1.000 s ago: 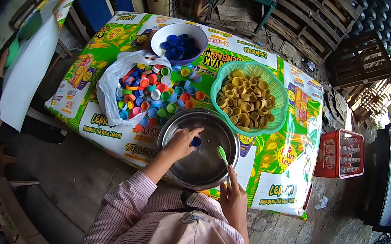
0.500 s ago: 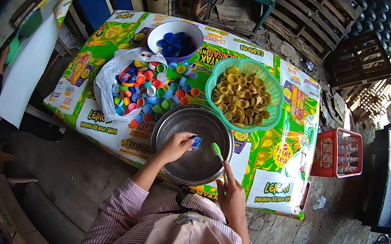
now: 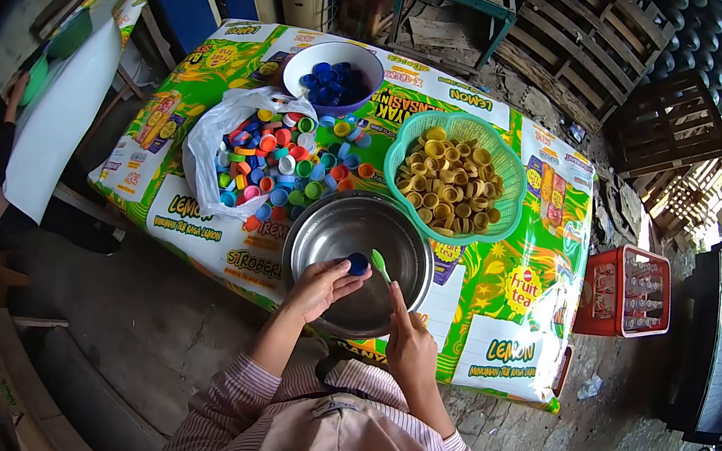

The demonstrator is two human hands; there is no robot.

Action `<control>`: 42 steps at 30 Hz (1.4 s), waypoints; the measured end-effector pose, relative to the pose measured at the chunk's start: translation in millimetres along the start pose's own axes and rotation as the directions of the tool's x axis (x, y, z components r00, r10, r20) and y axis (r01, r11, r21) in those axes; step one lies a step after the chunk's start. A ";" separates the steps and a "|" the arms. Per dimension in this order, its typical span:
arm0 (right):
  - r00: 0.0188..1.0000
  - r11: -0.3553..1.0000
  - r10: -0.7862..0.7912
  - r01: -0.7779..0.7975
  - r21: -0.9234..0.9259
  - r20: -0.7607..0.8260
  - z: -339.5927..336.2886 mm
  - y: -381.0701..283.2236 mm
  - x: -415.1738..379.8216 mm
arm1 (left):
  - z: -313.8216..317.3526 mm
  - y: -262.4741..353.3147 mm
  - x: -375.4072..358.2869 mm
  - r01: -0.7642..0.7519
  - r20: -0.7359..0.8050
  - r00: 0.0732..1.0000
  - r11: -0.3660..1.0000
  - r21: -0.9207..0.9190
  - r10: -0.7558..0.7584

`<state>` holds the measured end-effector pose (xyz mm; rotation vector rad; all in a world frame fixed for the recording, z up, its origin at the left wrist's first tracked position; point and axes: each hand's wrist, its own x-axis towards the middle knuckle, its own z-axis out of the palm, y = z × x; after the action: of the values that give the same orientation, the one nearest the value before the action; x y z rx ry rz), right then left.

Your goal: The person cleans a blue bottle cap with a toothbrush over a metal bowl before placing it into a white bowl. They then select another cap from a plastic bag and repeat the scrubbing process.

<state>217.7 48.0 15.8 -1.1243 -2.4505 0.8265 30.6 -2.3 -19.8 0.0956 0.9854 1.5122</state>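
Note:
My left hand [image 3: 321, 292] holds a dark blue bottle cap [image 3: 357, 264] between thumb and fingers, its open side facing up. A green toothbrush [image 3: 379, 262] is gripped in my right hand [image 3: 412, 343], with the index finger stretched along the handle. The brush head is close beside the cap. Both are over a round metal basin [image 3: 297, 233] at the table's near edge. Just beyond the basin, mixed coloured caps [image 3: 270, 162] spill from a white plastic bag [image 3: 204, 157].
Yellow caps [image 3: 451, 187] fill a green plastic basket [image 3: 517, 187] at right. A white-and-purple bowl [image 3: 374, 66] of dark blue caps stands at the back. Printed sheeting [image 3: 525, 276] covers the table. A red crate [image 3: 596, 295] of bottles is on the floor; a person's arm shows far left.
My left hand has turned palm-up with the cap, which now faces upward. The toothbrush head has moved left, closer to the cap. The view has shifted slightly.

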 end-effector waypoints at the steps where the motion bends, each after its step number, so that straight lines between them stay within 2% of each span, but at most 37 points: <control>1: 0.999 0.999 -0.031 0.032 -0.024 0.043 -2.0 -5.3 -3.7 | -2.3 -2.8 2.0 -0.015 -0.016 1.000 1.000 -0.001 0.015; 4: 0.993 0.997 -0.069 0.073 -0.038 0.099 0.8 -6.8 -6.5 | 7.0 0.8 -3.3 -0.053 -0.005 0.999 0.999 -0.012 0.053; 6: 0.999 0.998 -0.029 0.031 0.060 -0.031 1.0 -2.3 -0.8 | 6.9 -1.5 -3.2 -0.042 -0.014 0.999 0.999 -0.021 0.041; 8: 0.999 0.997 -0.044 0.045 0.070 -0.028 -0.7 -6.7 -1.6 | 9.6 -0.9 -3.2 -0.050 -0.023 0.999 0.999 -0.018 0.049; 10: 0.993 0.997 -0.082 0.082 0.006 0.083 0.0 -8.8 -4.7 | 10.9 -2.4 -3.0 -0.048 -0.025 0.999 0.999 -0.015 0.048; 12: 1.000 0.996 -0.015 0.015 0.088 0.008 1.3 0.9 5.1 | 10.8 -3.7 -1.1 -0.062 -0.030 0.998 0.997 0.037 0.064; 14: 1.000 0.998 -0.027 0.028 0.057 -0.014 -4.1 -2.0 8.5 | 12.0 -4.9 -0.6 -0.066 -0.032 0.997 0.996 0.055 0.068; 16: 0.997 0.996 -0.077 0.077 0.037 0.007 0.2 -3.9 6.9 | 12.9 -6.2 1.7 -0.119 -0.042 0.990 0.966 0.229 0.132; 17: 0.991 0.992 -0.128 0.127 0.015 0.031 1.6 -3.5 7.2 | 13.2 -6.3 0.9 -0.173 0.006 0.984 0.930 0.324 0.180; 20: 0.997 0.994 -0.064 0.068 0.088 -0.050 -0.4 4.0 18.5 | 11.5 -7.8 1.9 -0.221 0.034 0.973 0.881 0.418 0.228; 22: 0.995 0.990 -0.079 0.085 0.109 -0.059 -4.6 -1.5 15.7 | 11.3 -8.6 2.7 -0.236 0.019 0.966 0.850 0.472 0.258; 24: 0.994 0.985 -0.101 0.093 0.144 0.048 -5.9 -5.1 11.1 | 12.7 -7.9 2.4 -0.260 0.046 0.965 0.920 0.292 0.258; 25: 0.997 0.974 -0.062 0.049 0.220 0.052 -6.6 -4.1 13.5 | 12.1 -7.0 2.6 -0.261 0.047 0.965 0.920 0.292 0.258; 27: 0.998 0.961 -0.054 0.045 0.273 0.027 -9.3 -2.2 16.8 | 10.6 -5.0 2.7 -0.189 0.068 0.981 0.967 0.170 0.180; 28: 0.999 0.944 -0.043 0.041 0.326 0.001 -9.7 -2.1 18.0 | 11.2 -3.8 3.0 -0.190 0.069 0.981 0.967 0.171 0.181; 30: 0.999 0.934 -0.024 0.009 0.357 0.036 -7.8 -4.5 14.8 | 13.0 -3.1 2.2 -0.163 0.021 0.987 0.986 0.045 0.162; 32: 0.994 0.909 0.012 -0.054 0.412 0.105 -5.7 -7.1 12.1 | 10.9 -1.1 2.5 -0.160 0.059 0.986 0.987 0.015 0.159; 34: 0.997 0.914 0.015 -0.044 0.402 0.075 -7.3 -7.9 13.1 | 7.0 -2.0 4.0 -0.156 0.094 0.983 0.988 -0.019 0.157; 36: 0.999 0.914 -0.001 -0.018 0.405 0.046 -9.6 -16.6 7.8 | -0.2 -5.6 7.0 -0.078 0.063 0.995 0.994 -0.079 0.083; 38: 0.997 0.921 -0.035 0.003 0.391 0.074 -3.6 -13.9 6.8 | -4.2 -8.8 9.3 -0.078 0.093 0.992 0.991 -0.106 0.088; 40: 0.993 0.906 0.076 -0.105 0.411 0.086 -2.3 -12.0 7.4 | 0.5 -8.6 6.9 -0.080 0.119 0.988 0.987 -0.137 0.097; 41: 1.000 0.906 0.020 -0.019 0.422 0.002 -3.0 -14.6 5.7 | 3.6 -8.8 5.2 -0.095 0.094 0.990 0.989 -0.115 0.106; 42: 1.000 0.906 0.020 -0.020 0.423 0.003 -1.4 -15.5 4.3 | 6.2 -8.3 3.1 -0.106 0.068 0.991 0.990 -0.093 0.113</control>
<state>206.6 43.7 26.7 -0.9813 -2.1091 1.2861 40.0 2.4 -22.6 0.1425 0.8647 1.6400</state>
